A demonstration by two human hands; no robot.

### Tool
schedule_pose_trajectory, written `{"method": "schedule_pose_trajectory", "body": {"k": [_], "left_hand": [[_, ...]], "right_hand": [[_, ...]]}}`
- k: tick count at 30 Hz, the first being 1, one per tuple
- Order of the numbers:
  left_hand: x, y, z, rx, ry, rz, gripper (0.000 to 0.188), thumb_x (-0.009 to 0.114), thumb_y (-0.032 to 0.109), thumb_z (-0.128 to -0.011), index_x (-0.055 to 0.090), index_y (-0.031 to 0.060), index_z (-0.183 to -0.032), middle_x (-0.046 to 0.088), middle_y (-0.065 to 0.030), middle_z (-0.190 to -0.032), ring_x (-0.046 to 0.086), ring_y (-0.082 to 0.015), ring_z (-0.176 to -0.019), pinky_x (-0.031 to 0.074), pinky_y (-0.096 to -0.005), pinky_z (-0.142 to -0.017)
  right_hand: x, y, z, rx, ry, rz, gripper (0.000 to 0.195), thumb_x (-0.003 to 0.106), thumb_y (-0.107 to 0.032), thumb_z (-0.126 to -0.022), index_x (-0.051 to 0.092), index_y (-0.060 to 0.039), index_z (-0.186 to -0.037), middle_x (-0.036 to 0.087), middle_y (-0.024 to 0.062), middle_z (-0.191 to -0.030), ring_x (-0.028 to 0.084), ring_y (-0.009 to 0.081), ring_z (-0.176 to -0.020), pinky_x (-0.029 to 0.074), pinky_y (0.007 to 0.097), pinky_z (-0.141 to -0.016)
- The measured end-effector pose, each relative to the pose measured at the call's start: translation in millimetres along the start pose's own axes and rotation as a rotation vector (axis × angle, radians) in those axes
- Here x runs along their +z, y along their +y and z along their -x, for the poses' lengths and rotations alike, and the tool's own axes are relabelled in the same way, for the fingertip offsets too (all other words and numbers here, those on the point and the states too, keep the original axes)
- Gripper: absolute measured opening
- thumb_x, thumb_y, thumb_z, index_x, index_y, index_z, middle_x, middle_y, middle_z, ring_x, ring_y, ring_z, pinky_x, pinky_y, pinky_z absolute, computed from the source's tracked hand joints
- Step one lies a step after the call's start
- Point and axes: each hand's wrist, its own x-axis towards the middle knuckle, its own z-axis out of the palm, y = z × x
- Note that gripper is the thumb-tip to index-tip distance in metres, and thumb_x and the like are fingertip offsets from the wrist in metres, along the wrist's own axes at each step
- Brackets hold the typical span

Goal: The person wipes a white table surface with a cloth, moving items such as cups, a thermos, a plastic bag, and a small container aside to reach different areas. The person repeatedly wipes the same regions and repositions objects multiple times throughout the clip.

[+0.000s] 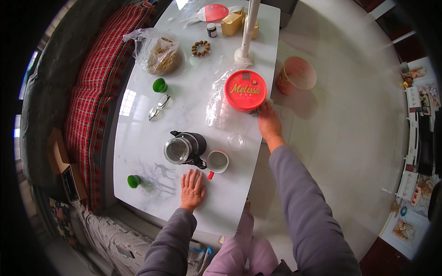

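My left hand point(192, 194) lies palm down on the white marble-patterned table point(221, 196), fingers apart and holding nothing. Just beyond its fingertips are a glass jar point(178, 150) with a black sleeve and strap, and a white mug point(217, 161) with a red handle. My right hand point(270, 121) grips the near right side of a tub with a red lid point(246, 90) bearing gold lettering; the lid hides part of the fingers. A clear plastic bag with a stack of clear cups point(218, 110) lies left of the tub. One clear round cup or lid point(236, 141) sits nearer me.
Green cups point(160, 85), eyeglasses point(159, 107), a bagged brown foodstuff point(164, 58), a bead bracelet point(200, 48) and a small dark bottle point(212, 30) occupy the table. A white pole point(246, 41) rises near its right edge. A bin point(296, 76) stands on the floor, right.
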Motion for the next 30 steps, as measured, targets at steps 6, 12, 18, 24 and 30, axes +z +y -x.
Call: {"method": "schedule_pose_trajectory", "body": {"k": [6, 12, 18, 24, 30], "left_hand": [[-3.1, 0.5, 2.4, -0.034, 0.007, 0.004, 0.068, 0.071, 0.023, -0.085, 0.05, 0.0131, -0.149, 0.04, -0.0129, -0.159, 0.029, -0.0374, -0.152, 0.019, -0.0591, -0.124], [8.0, 45.6, 13.1, -0.053, 0.102, 0.012, 0.062, 0.067, 0.009, -0.081, 0.057, 0.0131, -0.142, 0.048, -0.016, -0.149, 0.042, -0.0392, -0.141, 0.031, -0.0589, -0.118], [1.5, 209.4, -102.8, 0.193, 0.12, 0.421, 0.052, 0.066, 0.002, -0.072, 0.069, 0.0102, -0.124, 0.058, -0.0162, -0.137, 0.055, -0.0386, -0.128, 0.048, -0.0502, -0.107], [37.0, 247.4, -325.7, 0.073, 0.273, 0.349, 0.048, 0.061, -0.001, -0.08, 0.063, 0.0051, -0.128, 0.052, -0.0192, -0.145, 0.045, -0.0415, -0.141, 0.042, -0.0516, -0.113], [53.7, 213.3, -468.5, -0.286, 0.317, 0.091, 0.072, 0.07, 0.016, -0.087, 0.04, -0.0001, -0.151, 0.035, -0.0192, -0.161, 0.03, -0.0394, -0.151, 0.027, -0.0509, -0.122]], "right_hand": [[-11.8, 19.9, -32.3, -0.119, -0.068, 0.06, 0.043, 0.056, -0.021, -0.098, 0.051, -0.0224, -0.141, 0.047, 0.001, -0.154, 0.06, 0.0345, -0.114, 0.058, 0.048, -0.09], [-27.2, 77.1, -68.4, -0.498, -0.192, 0.059, 0.048, 0.061, -0.014, -0.094, 0.053, -0.0234, -0.14, 0.049, 0.001, -0.153, 0.059, 0.0338, -0.116, 0.057, 0.0458, -0.093], [-37.4, 104.4, -143.4, -0.613, -0.005, 0.123, 0.046, 0.065, -0.013, -0.091, 0.058, -0.0199, -0.136, 0.054, 0.0024, -0.147, 0.054, 0.0348, -0.126, 0.054, 0.0453, -0.097], [-38.9, 85.1, -209.5, -0.744, -0.145, 0.076, 0.045, 0.066, -0.019, -0.091, 0.06, -0.018, -0.135, 0.055, 0.004, -0.145, 0.051, 0.0327, -0.132, 0.053, 0.0452, -0.099], [-43.7, 91.6, -309.9, -0.52, -0.146, 0.104, 0.035, 0.062, -0.024, -0.094, 0.062, -0.0135, -0.127, 0.057, 0.0044, -0.143, 0.05, 0.0318, -0.134, 0.052, 0.0476, -0.099]]}}
